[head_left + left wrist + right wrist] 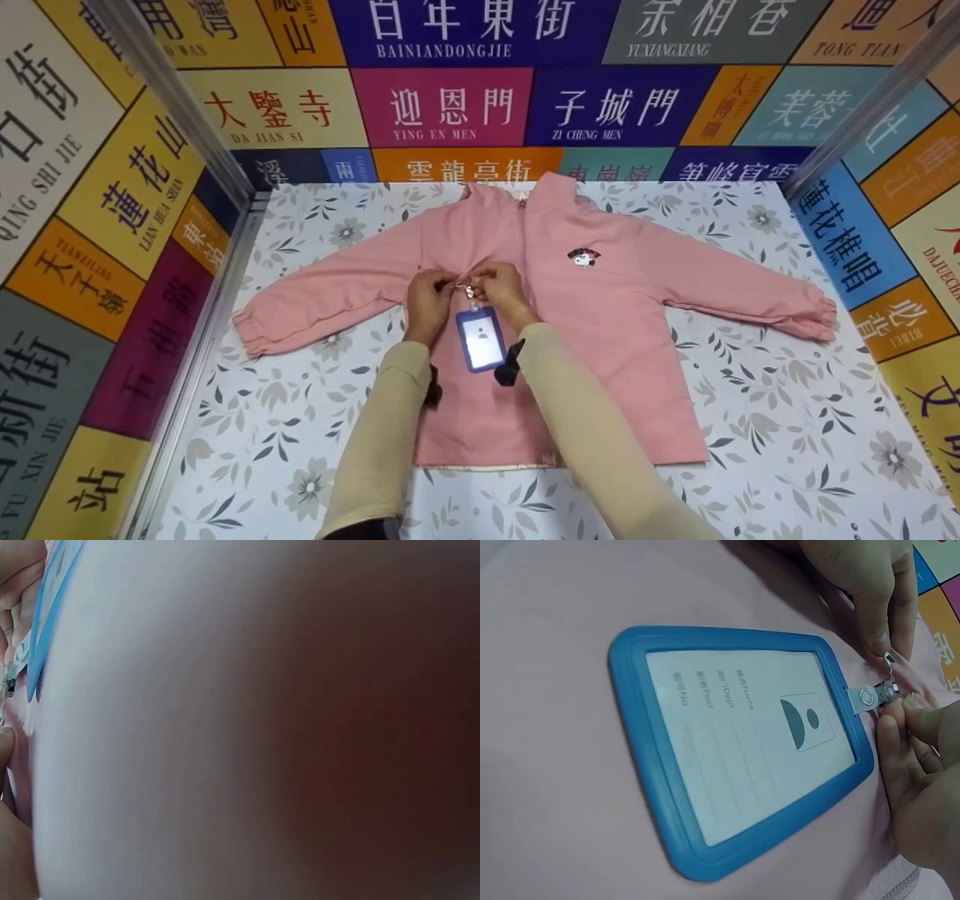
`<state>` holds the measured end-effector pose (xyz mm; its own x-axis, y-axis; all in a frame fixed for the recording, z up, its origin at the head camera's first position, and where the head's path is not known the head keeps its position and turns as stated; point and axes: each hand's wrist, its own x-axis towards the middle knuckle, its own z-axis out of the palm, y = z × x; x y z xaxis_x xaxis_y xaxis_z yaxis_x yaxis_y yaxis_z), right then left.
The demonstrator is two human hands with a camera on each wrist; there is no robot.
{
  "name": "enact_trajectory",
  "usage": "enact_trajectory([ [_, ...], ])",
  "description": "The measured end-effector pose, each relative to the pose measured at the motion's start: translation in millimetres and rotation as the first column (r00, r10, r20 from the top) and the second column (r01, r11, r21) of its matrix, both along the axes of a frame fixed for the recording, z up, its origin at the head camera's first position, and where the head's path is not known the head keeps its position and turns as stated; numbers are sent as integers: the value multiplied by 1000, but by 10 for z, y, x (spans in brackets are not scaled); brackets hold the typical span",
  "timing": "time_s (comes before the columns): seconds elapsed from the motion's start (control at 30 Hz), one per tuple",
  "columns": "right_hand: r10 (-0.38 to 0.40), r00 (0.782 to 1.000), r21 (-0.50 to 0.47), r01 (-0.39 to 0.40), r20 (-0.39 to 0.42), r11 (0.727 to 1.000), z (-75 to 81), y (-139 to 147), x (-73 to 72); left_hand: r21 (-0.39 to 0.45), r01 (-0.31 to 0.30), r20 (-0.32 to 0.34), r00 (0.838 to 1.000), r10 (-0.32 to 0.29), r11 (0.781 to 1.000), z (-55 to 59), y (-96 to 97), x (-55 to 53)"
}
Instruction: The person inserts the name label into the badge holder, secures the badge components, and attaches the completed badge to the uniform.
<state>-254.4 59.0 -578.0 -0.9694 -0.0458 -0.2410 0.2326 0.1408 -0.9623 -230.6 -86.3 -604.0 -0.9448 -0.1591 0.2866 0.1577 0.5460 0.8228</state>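
A pink zip-up jacket (615, 360) lies spread out, sleeves to both sides. On its left front panel rests a blue badge holder (656, 765) with a white card inside. A clear strap (864, 697) joins the holder to a small metal clip (890, 690). My right hand (501, 289) pinches that clip between thumb and fingers. Close beside it, my left hand (429, 304) pinches the raised jacket fabric at the clip's far end. In the left wrist view a blurred surface covers most of the picture; fingers and the holder's blue edge (46, 630) show at the left.
A white tabletop (810, 420) with a grey leaf print lies under the jacket. Colourful panels with Chinese lettering (442, 105) stand at the back and both sides. A cartoon patch (583, 257) sits on the jacket's right chest, beside the central zip (523, 247).
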Motion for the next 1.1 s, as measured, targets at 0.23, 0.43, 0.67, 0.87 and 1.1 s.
enact_trajectory([
  [0.23, -1, 1000, -29, 2, 11, 1000, 10, 3, -7, -6, -17, 17, 1000, 17, 1000, -9, 26, 6],
  [0.43, -22, 1000, -16, 22, 9, 1000, 2, -12, -18, -1, -11, 46, 999, 11, 1000, -14, 34, 7],
  [0.67, -51, 999, -48, 52, 3, 998, -49, -31, -32, -10, 19, 37, 999, -19, 1000, -34, 11, 7],
  [0.87, -46, 996, -45, 42, -81, 998, -73, -43, -23, -27, 54, -11, 998, -54, 998, -40, -4, 8],
  [1.1, -37, 987, -23, 33, -156, 999, -87, -28, -24, -79, 85, -31, 996, -88, 993, -31, -7, 15],
])
